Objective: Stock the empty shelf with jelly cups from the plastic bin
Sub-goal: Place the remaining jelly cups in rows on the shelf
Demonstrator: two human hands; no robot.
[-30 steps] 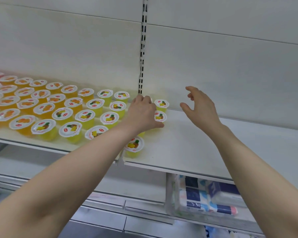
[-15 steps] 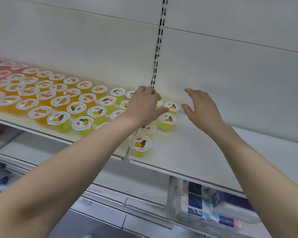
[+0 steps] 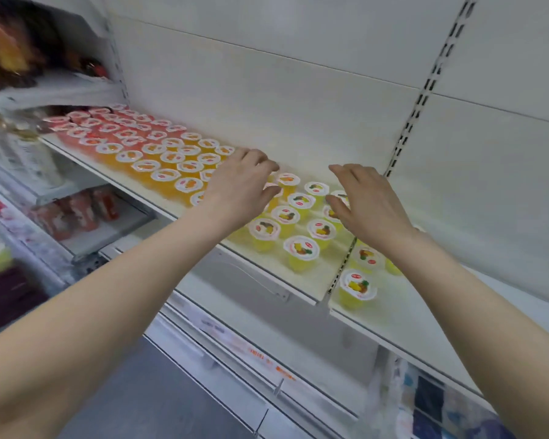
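White metal shelving fills the head view. On the long white shelf [image 3: 504, 245], rows of foil-lidded plastic jelly cups [image 3: 300, 248] run red, orange, then yellow. The right hand [image 3: 368, 201] hovers flat and wide over the yellow ones. The left hand [image 3: 241, 182] droops with bent fingers beside them (gripping one? I cannot tell). No bin shows. My worry is a forearm sweeping the lone front-edge yellow cup [image 3: 357, 286] off, or cups tipping at the board seam [image 3: 338, 277].

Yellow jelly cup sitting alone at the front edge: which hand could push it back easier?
Probably the right hand. That yellow jelly cup stands beside the right forearm, while the left hand is farther left, by the orange cups.
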